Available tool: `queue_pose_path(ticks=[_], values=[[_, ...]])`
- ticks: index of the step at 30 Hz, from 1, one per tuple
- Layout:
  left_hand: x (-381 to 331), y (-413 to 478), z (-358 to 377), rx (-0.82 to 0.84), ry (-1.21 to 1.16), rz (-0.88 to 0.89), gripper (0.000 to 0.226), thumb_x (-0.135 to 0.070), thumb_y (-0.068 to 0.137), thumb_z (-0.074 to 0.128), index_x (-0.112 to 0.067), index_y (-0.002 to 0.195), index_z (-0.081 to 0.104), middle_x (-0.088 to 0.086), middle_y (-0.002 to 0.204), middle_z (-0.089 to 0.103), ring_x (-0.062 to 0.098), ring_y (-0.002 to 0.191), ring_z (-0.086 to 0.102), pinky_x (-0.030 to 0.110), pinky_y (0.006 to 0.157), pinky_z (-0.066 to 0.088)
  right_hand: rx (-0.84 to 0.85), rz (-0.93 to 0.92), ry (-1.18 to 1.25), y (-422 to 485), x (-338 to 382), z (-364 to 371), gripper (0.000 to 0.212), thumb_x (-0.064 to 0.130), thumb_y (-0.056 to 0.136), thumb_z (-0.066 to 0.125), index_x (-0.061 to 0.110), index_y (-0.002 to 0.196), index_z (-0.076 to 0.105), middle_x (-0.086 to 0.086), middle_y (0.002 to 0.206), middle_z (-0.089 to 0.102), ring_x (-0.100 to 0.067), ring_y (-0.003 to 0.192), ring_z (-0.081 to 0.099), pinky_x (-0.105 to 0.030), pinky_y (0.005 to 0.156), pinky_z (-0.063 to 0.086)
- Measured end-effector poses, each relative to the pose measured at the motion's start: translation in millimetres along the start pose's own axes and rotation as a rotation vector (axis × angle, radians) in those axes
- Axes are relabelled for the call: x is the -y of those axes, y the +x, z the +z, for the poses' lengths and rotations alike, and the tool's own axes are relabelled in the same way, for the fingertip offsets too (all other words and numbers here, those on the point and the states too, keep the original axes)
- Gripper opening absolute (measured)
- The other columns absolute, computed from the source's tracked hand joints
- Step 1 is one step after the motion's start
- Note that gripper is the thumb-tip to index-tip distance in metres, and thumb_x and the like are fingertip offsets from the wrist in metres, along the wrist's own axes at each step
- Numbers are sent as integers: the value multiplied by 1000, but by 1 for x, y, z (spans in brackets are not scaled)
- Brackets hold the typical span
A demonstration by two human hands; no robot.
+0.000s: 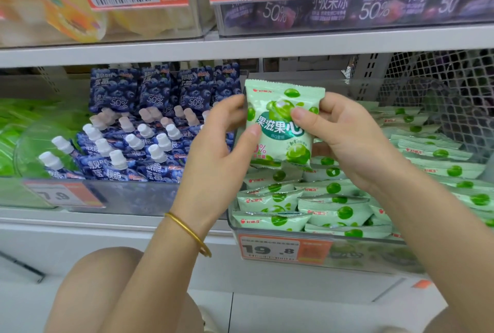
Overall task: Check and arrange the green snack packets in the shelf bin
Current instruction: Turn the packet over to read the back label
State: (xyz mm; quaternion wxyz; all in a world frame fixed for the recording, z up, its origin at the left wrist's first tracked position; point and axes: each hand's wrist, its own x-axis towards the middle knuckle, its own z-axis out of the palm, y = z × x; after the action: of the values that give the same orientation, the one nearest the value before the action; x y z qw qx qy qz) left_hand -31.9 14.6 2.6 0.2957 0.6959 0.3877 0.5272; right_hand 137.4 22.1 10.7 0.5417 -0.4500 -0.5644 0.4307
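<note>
A pale green snack packet (280, 129) with green fruit pictures is held upright, face toward me, above the clear shelf bin (283, 236). My left hand (216, 161) pinches its left edge between thumb and fingers. My right hand (350, 140) grips its right side, thumb on the front. Below and to the right, several more green packets (334, 209) lie stacked in rows inside the bin. A gold bangle circles my left wrist.
A bin of blue spouted jelly pouches (139, 145) stands to the left of the green packets. An orange price tag 19.8 (272, 249) hangs on the bin front. A wire mesh divider (441, 97) rises at the back right. The upper shelf carries purple and yellow packs. My knees are below.
</note>
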Motion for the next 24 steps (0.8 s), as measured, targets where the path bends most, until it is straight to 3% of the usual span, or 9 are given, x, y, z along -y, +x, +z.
queue_pose_path(ticks=[2, 4, 6, 9, 12, 16, 18, 21, 24], values=[[1, 0, -1, -97, 328, 174, 33, -24, 85, 58, -37, 114, 48, -25, 110, 48, 2, 104, 49, 24, 89, 43, -28, 0, 41, -1, 0, 1, 19, 18, 87, 63, 12, 104, 61, 2, 86, 74, -10, 72, 70, -25, 51, 53], [2, 0, 0, -135, 467, 284, 33, -17, 84, 60, -21, 117, 54, -11, 111, 46, 4, 91, 45, 21, 82, 41, -57, -9, 56, -3, 1, 4, 14, 16, 88, 63, 15, 102, 61, 2, 87, 74, -11, 72, 70, -29, 53, 56], [0, -2, 4, -74, 396, 265, 33, -14, 86, 58, -15, 119, 56, -4, 115, 45, 4, 87, 48, 16, 77, 42, -75, -38, 57, -5, 3, 6, 14, 17, 87, 64, 16, 101, 60, 1, 88, 73, -13, 73, 70, -34, 57, 58], [1, -5, 8, 1, 348, 174, 45, -35, 87, 52, -20, 129, 49, -4, 130, 44, 14, 113, 47, 37, 94, 45, -50, -87, 50, -8, 8, 10, 14, 18, 85, 66, 19, 96, 57, 3, 86, 70, -12, 76, 68, -38, 61, 59], [-1, -4, 8, 35, 324, 103, 61, -51, 80, 51, -28, 135, 41, -9, 138, 43, 9, 127, 37, 37, 105, 36, 54, -101, 49, -11, 12, 12, 25, 25, 80, 70, 15, 99, 58, -4, 94, 64, -13, 78, 66, -39, 63, 59], [-3, 1, 4, 28, 197, 99, 39, -34, 79, 62, -33, 117, 50, -14, 113, 51, -2, 110, 47, 20, 94, 41, 155, -98, 7, -13, 16, 9, 29, 24, 77, 62, 17, 104, 63, -4, 103, 63, -14, 85, 66, -36, 62, 58], [-2, 4, 0, -2, 77, 31, 32, -24, 80, 59, -33, 110, 54, -10, 111, 54, 1, 108, 52, 22, 94, 43, 84, -121, -39, -11, 15, 9, 17, 16, 81, 65, 17, 98, 65, -3, 95, 65, -14, 82, 66, -35, 61, 59], [-5, 4, -2, 3, -211, -47, 41, -5, 86, 58, -16, 125, 50, -1, 115, 64, 11, 103, 64, 27, 87, 52, -80, -135, -111, -7, 8, 8, 13, 14, 87, 64, 24, 93, 58, 0, 90, 61, -15, 80, 63, -33, 58, 56], [-8, 3, -1, -15, -319, -70, 47, 4, 88, 54, -14, 128, 40, 0, 110, 66, 12, 98, 67, 24, 78, 54, -65, -86, -174, -5, 5, 6, 16, 26, 89, 61, 33, 101, 53, 6, 99, 65, -8, 87, 65, -33, 68, 55]])
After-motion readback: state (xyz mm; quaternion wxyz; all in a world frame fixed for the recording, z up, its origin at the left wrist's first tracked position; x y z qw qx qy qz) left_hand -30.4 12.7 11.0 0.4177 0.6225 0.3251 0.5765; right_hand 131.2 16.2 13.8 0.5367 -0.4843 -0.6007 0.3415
